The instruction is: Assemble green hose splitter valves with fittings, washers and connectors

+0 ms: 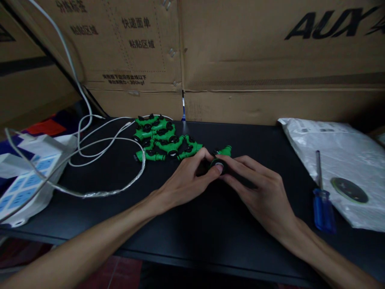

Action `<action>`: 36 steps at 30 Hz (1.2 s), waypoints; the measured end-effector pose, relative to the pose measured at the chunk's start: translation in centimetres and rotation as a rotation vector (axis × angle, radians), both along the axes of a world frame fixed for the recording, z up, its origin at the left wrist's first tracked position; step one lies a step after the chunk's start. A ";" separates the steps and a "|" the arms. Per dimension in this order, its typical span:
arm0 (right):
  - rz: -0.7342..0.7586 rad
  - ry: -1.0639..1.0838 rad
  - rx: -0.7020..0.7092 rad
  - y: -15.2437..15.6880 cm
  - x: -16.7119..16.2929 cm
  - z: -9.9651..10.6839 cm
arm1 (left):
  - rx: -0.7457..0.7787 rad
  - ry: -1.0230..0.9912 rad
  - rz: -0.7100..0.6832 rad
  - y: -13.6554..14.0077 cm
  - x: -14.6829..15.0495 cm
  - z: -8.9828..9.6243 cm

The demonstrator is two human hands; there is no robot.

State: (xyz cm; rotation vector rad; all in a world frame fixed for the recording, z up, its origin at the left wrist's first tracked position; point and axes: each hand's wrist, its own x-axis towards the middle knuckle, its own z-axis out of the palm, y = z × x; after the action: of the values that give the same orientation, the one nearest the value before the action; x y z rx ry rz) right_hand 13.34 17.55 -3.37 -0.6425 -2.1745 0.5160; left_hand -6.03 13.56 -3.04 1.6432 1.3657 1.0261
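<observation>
Both hands meet at a green and black Y-shaped hose splitter (224, 151) over the middle of the table. My left hand (192, 172) is closed on it, the thumb pressed on the round black end (217, 163) that faces me. From the other side my right hand (258, 180) grips it with bent fingers, which hide much of its body. Just left of the hands lies a cluster of several similar green splitters (161, 136) with black knobs, some touching one another.
A white power strip (36, 180) with plugs and looping white cables (114, 192) takes up the left side. On the right are a blue-handled screwdriver (324, 208), a white plastic package (315, 136) and a dark round disc (349, 190). Cardboard (240, 60) walls the back of the black table (186, 245).
</observation>
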 end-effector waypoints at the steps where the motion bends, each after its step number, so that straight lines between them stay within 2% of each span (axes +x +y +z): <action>1: -0.002 0.000 0.006 0.0 0.0 0.0 | 0.000 0.003 -0.003 0.0 0.0 0.0; 17: 0.006 0.019 0.033 0.1 0.0 0.0 | 0.000 -0.028 -0.026 -0.1 0.1 0.3; 25: 0.007 -0.017 0.096 0.2 0.1 0.0 | 0.006 -0.027 -0.029 0.0 0.1 0.2; 31: 0.031 0.016 0.065 0.1 0.1 0.2 | -0.003 -0.040 -0.032 0.2 -0.1 0.1; 36: 0.096 -0.008 0.109 0.1 0.1 0.3 | 0.000 -0.013 0.015 0.0 0.1 0.0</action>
State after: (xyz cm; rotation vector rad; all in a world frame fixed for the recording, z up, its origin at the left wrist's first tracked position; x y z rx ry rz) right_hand 13.43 17.65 -3.07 -0.4841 -2.2324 0.4419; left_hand -5.89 13.57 -3.02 1.6254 1.3712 1.0439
